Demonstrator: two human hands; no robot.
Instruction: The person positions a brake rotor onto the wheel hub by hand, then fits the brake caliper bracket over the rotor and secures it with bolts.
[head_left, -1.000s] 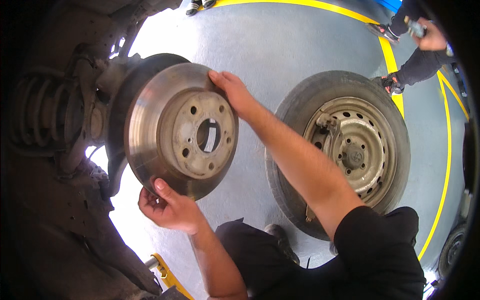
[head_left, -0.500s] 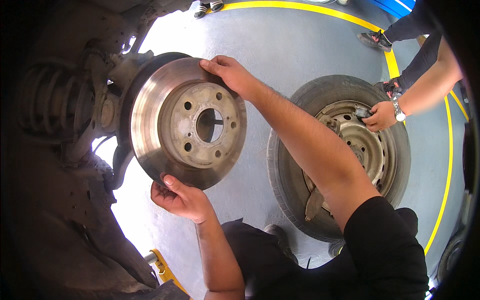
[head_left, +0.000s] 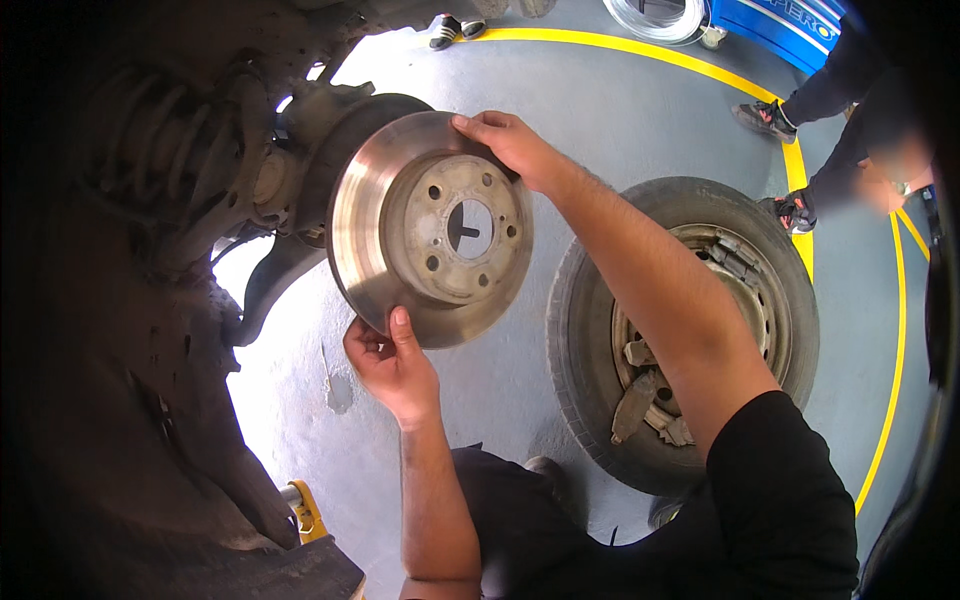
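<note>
On the head view, I've got the disc (head_left: 422, 225) clamped at its rim: left hand (head_left: 395, 367) at the bottom, right hand (head_left: 508, 150) up top, hands well apart. Steadying its weight looks like the step here. Shield (head_left: 342, 145) left of the right hand, wheel (head_left: 590, 350) beyond that forearm. Shifting it calls for even grips, I'd judge.
</note>
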